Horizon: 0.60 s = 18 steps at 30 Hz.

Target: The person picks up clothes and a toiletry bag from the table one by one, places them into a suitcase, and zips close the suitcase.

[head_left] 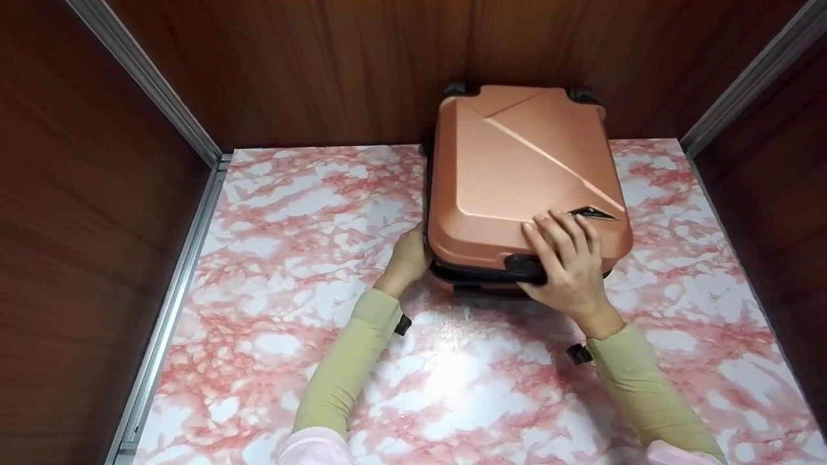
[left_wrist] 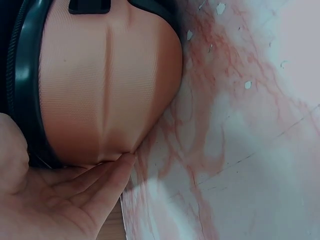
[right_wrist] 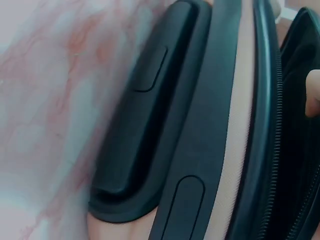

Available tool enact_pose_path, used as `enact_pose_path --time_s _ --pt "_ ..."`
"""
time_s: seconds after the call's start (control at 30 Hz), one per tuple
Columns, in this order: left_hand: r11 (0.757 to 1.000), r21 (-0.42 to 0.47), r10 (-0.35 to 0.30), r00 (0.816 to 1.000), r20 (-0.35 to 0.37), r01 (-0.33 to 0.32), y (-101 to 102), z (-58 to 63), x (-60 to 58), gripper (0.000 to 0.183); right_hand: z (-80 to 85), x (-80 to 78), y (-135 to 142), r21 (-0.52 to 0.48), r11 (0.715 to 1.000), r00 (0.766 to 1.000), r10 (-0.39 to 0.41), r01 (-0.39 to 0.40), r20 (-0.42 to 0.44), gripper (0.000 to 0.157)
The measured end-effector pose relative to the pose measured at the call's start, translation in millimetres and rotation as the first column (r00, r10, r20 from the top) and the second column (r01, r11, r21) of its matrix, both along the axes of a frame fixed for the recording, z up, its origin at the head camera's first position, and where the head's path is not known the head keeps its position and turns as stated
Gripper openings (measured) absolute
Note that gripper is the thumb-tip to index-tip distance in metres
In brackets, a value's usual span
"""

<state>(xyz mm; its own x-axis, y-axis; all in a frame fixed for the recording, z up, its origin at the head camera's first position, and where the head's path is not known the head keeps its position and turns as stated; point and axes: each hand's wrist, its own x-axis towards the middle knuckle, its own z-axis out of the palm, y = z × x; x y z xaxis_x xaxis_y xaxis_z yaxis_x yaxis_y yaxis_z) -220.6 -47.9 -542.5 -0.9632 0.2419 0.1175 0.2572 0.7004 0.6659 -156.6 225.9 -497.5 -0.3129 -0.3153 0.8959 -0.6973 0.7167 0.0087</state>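
A copper-coloured hard-shell suitcase (head_left: pixel 523 155) lies flat with its lid uppermost and its wheels at the far end. My right hand (head_left: pixel 568 258) grips the lid's near edge, fingers spread over the top beside the black badge. In the right wrist view, the thumb (right_wrist: pixel 313 93) shows at the dark gap between the unzipped zipper edges (right_wrist: pixel 274 145). At the near left corner, my left hand (head_left: pixel 409 257) touches the suitcase's side. Its fingers (left_wrist: pixel 107 182) lie straight along the lower shell (left_wrist: pixel 100 90), with the thumb by the black rim (left_wrist: pixel 27 85).
The suitcase rests on a pink-and-white marbled tabletop (head_left: pixel 291 258). Dark wood panels (head_left: pixel 291 71) rise behind and on both sides, with metal strips (head_left: pixel 155 84) at the corners. Black carry handles (right_wrist: pixel 150 110) sit on the suitcase's near end.
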Motion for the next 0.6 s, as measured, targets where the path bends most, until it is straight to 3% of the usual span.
enact_pose_path --time_s 0.17,0.33,0.6 --pt "1.0 -0.014 -0.007 1.0 0.014 0.007 0 -0.4 0.2 0.034 -7.1 -0.1 4 0.061 0.998 1.0 0.003 -0.004 0.022 0.066" --pt "1.0 0.014 -0.002 0.999 0.034 0.002 -1 -2.3 -0.3 0.035 -11.2 1.9 7 0.122 0.992 0.997 -0.007 -0.003 0.078 0.08" --pt "0.997 0.072 -0.029 0.999 0.024 0.027 -5 -5.2 1.7 0.04 -11.0 6.0 -1 0.055 0.998 0.996 -0.002 -0.003 0.084 0.087"
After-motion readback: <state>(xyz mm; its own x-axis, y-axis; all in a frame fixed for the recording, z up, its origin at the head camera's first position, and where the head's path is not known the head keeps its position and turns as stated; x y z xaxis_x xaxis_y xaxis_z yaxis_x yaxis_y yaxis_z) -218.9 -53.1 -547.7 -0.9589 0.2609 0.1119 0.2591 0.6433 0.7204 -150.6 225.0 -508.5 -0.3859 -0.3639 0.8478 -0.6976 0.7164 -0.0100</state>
